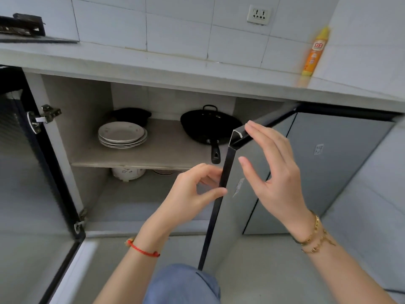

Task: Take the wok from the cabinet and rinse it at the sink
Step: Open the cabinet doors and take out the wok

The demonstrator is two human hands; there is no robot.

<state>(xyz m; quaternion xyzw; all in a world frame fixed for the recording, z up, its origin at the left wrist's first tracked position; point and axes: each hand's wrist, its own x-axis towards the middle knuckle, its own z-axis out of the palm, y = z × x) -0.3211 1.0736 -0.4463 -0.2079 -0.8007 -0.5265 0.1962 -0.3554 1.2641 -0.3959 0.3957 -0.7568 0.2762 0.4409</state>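
Cabinet under the counter (153,69) stands open on both sides; left door (32,172) swung well out, right door (245,172) partly open with its black edge toward the camera. Left hand (192,194) pinches that vertical black edge between thumb and curled fingers, near mid-height; judged to be steadying or pulling the door wider. Right hand (274,172) has fingers straight and spread, fingertips at the door's upper corner, palm off the panel, nothing clasped; judged to be pushing the door aside so the opening clears. Wok (208,128), black, sits on the upper shelf (166,150) toward its right end, bowl leaning toward the back wall, long handle pointing out over the shelf's front edge, small loop handle at the far rim. Not yet touched. The right door's corner partly overlaps the wok from this view and stands between the hands and the handle, so the door likely needs to go further before a reach. Stack of white plates (122,134) sits mid-shelf, left of the wok and apart from it; a dark pot or lid (131,115) behind them, identity unclear. Lower compartment holds a white vessel (128,173) just under the shelf's front edge. Yellow-orange bottle (315,51) stands at the counter's right back corner. Sink not in view.
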